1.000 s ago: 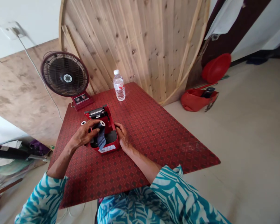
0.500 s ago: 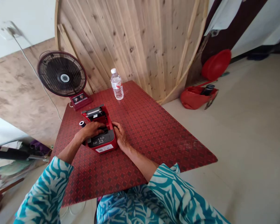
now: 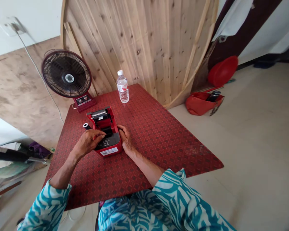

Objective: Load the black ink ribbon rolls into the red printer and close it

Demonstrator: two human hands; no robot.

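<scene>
A red and black receipt printer stands on the table with its lid raised. My left hand is over its left front, thumb and fingertips pinched together at the front edge of the open paper bay. Whatever lies between those fingertips is too small to make out. Along the printer's right side, my right hand holds the casing, its fingers curled against the wall. Just behind my left hand is a small roll with a white end and a dark side, partly hidden.
A clear water bottle and a dark red fan stand toward the back of the red patterned table. Behind leans a round wooden board. On the floor at right are a red bag and a red basin.
My left hand has drawn back out of the paper bay toward the printer's front left, and its fingertips now pinch at the edge. My right hand stays on the printer's side.
</scene>
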